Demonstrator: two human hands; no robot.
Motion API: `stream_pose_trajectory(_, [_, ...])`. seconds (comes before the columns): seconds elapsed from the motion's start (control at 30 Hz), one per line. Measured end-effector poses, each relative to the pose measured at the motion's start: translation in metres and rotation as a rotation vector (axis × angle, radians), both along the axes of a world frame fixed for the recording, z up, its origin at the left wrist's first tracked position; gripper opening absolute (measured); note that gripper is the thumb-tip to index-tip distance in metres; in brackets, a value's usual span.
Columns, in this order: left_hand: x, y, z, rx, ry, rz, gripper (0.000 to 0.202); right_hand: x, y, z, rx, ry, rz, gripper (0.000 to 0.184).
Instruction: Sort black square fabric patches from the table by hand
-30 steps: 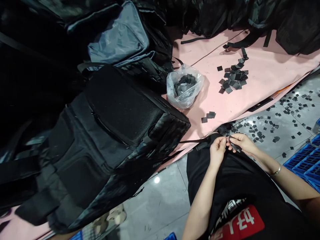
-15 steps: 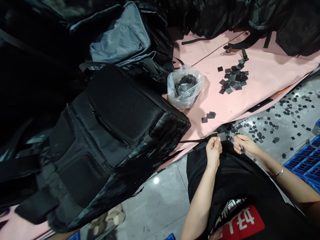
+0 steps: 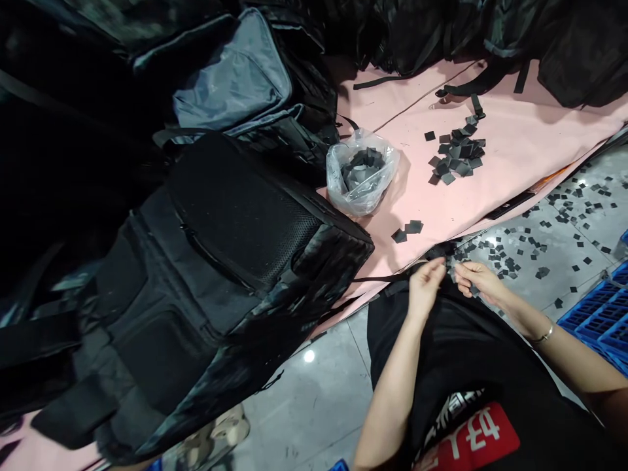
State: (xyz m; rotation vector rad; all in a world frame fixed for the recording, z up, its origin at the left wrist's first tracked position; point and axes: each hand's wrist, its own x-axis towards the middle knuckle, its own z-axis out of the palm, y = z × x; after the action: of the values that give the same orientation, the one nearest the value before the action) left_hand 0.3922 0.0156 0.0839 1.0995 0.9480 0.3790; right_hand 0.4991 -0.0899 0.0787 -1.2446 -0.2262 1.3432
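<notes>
Close together at the table edge, in front of the black apron, are my two hands. My left hand [image 3: 424,285] is closed in a pinch, thumb against fingers; what lies between its fingertips is too hidden to make out. Fingers curled, my right hand [image 3: 481,282] faces it with a small gap between. A small dark square piece [image 3: 473,290] shows under the right fingers. Near both hands on the pink-covered table lie a few loose dark squares [image 3: 413,227]. A clear plastic bag [image 3: 362,203] full of similar squares stands open beyond them.
A black backpack [image 3: 235,209] lies at the left, overhanging the table edge. Farther back, a pile of squares [image 3: 460,154] rests on the pink cover [image 3: 520,137]. Many squares litter the tiled floor [image 3: 579,222] beside a blue plastic crate [image 3: 596,320]. More dark bags [image 3: 417,33] line the back.
My left hand has moved slightly up and right, closer to my right hand. The dark square that showed at its fingertips is no longer visible there. The right hand stays nearly in place.
</notes>
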Motion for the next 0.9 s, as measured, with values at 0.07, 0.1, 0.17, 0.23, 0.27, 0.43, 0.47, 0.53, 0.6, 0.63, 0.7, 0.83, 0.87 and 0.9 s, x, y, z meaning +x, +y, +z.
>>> stream_pose_trajectory(0.07, [-0.002, -0.018, 0.004, 0.043, -0.038, -0.123, 0.035, -0.003, 0.002, 0.0, 0.016, 0.026, 0.018, 0.044])
stream_pose_trajectory(0.1, [-0.003, -0.022, 0.006, 0.092, -0.032, -0.129, 0.03, -0.004, 0.003, 0.001, 0.03, 0.063, 0.02, 0.044])
stream_pose_trajectory(0.17, [-0.004, -0.024, 0.007, 0.176, 0.007, -0.077, 0.021, -0.006, 0.003, 0.004, 0.063, 0.172, 0.035, 0.044])
stream_pose_trajectory(0.23, [-0.005, -0.021, 0.007, 0.178, 0.022, -0.03, 0.021, -0.006, 0.0, 0.008, 0.088, 0.261, 0.063, 0.043])
stream_pose_trajectory(0.27, [-0.006, -0.019, 0.007, 0.125, 0.005, 0.002, 0.024, -0.005, -0.002, 0.01, 0.096, 0.29, 0.078, 0.04])
stream_pose_trajectory(0.43, [-0.008, -0.017, 0.011, -0.373, -0.243, 0.156, 0.042, 0.004, -0.013, 0.012, 0.084, 0.327, 0.1, 0.027])
stream_pose_trajectory(0.47, [-0.009, -0.017, 0.013, -0.438, -0.28, 0.165, 0.043, 0.006, -0.015, 0.011, 0.078, 0.298, 0.097, 0.028])
stream_pose_trajectory(0.53, [-0.01, -0.017, 0.017, -0.499, -0.298, 0.179, 0.041, 0.008, -0.018, 0.006, 0.067, 0.216, 0.078, 0.028])
stream_pose_trajectory(0.6, [-0.011, -0.018, 0.02, -0.495, -0.253, 0.184, 0.039, 0.009, -0.02, 0.001, 0.053, 0.12, 0.062, 0.028])
stream_pose_trajectory(0.63, [-0.012, -0.019, 0.02, -0.487, -0.22, 0.178, 0.039, 0.009, -0.021, -0.002, 0.046, 0.072, 0.06, 0.028])
stream_pose_trajectory(0.7, [-0.013, -0.021, 0.019, -0.48, -0.178, 0.147, 0.041, 0.008, -0.022, -0.005, 0.031, -0.013, 0.062, 0.031])
stream_pose_trajectory(0.83, [-0.012, -0.026, 0.014, -0.449, -0.191, 0.043, 0.035, 0.005, -0.019, -0.005, -0.004, -0.138, 0.043, 0.039])
stream_pose_trajectory(0.87, [-0.012, -0.028, 0.013, -0.415, -0.19, 0.024, 0.035, 0.005, -0.018, -0.004, -0.016, -0.178, 0.037, 0.041])
stream_pose_trajectory(0.9, [-0.012, -0.029, 0.011, -0.373, -0.18, 0.01, 0.035, 0.004, -0.016, -0.004, -0.03, -0.223, 0.031, 0.044])
